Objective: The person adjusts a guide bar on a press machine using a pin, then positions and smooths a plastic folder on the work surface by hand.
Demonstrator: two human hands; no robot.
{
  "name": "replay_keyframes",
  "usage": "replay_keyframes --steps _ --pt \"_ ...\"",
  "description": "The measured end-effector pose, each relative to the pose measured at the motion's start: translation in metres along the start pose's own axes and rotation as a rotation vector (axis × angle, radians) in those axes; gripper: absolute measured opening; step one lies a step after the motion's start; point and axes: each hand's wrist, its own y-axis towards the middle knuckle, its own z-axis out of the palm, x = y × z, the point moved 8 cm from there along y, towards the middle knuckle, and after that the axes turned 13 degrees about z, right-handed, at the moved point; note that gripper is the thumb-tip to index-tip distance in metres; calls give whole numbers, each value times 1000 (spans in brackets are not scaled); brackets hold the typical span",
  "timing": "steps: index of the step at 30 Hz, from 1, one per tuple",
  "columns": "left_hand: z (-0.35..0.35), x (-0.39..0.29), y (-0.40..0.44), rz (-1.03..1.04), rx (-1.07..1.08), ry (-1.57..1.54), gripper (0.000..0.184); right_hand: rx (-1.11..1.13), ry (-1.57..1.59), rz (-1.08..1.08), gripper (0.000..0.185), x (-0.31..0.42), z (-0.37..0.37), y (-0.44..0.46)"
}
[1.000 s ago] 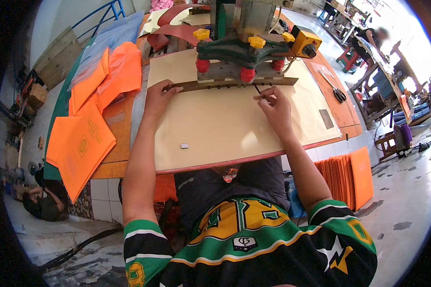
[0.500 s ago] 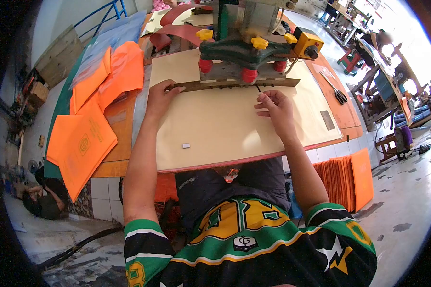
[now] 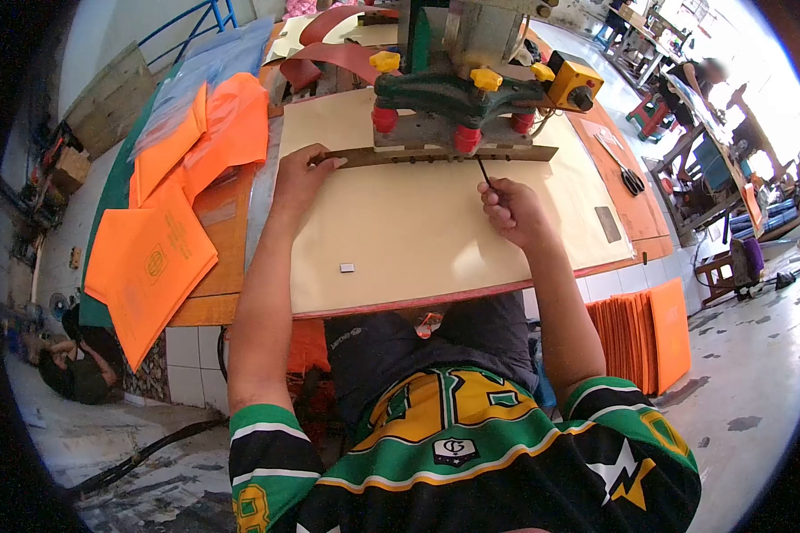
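The long metal strip runs along the near lower edge of the press, going past it on both sides; whether the two touch, I cannot tell. The left hand pinches the strip's end to the left of the press, with the thumb on the near side. The right hand, in front of the press, has its fingers curled around a thin dark rod, whose far end reaches the strip. I judge the strip to be stiff, thin and not very heavy, perhaps sharp at its edges, so its ends are the better place for holding. The rod seems rigid and light, but narrow, and could turn in the fingers. Far left of the press, the orange sheets carry a printed emblem and lines too small for reading. Nearer than the press, the shirt shows a badge with a letter like G; no brand is clear.
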Motion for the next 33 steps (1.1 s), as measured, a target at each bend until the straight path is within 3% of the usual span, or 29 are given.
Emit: replay_keyframes --steps 1,3,7,9,10,12,13,15,16,18,25,27,33 --pt "1 1 1 -18 -1 -21 26 -2 1 -2 26 -1 0 -1" --pt "-1 -3 3 -2 21 49 26 283 549 149 19 -14 20 0" --pt "-2 -5 4 32 35 89 27 235 532 80 17 -13 21 -2" --pt "-2 -3 3 14 38 73 27 -16 103 -64 17 -5 11 -8" --pt "-1 -2 2 -7 39 54 28 -16 103 -64 17 -6 13 -9" --pt "-2 -3 1 3 29 63 28 -399 -438 -306 23 13 6 -24" --pt "-2 -3 1 15 19 73 29 -401 -440 -306 23 11 9 -27" --pt "-3 -3 2 10 19 76 29 -983 -1210 -774 33 37 36 -66" --pt "-3 -3 2 3 21 81 29 -983 -1211 -774 33 36 41 -69" --pt "-3 -5 1 3 18 83 28 -1156 -1533 -764 34 34 57 -72" --pt "-4 -11 1 22 19 59 26 -1170 -1640 -627 27 22 55 -45" --pt "-3 -11 1 24 11 52 26 -1004 -1463 -787 24 23 55 -45" --pt "-2 -1 4 49 8 43 27 -935 -1277 -804 24 23 47 -25"
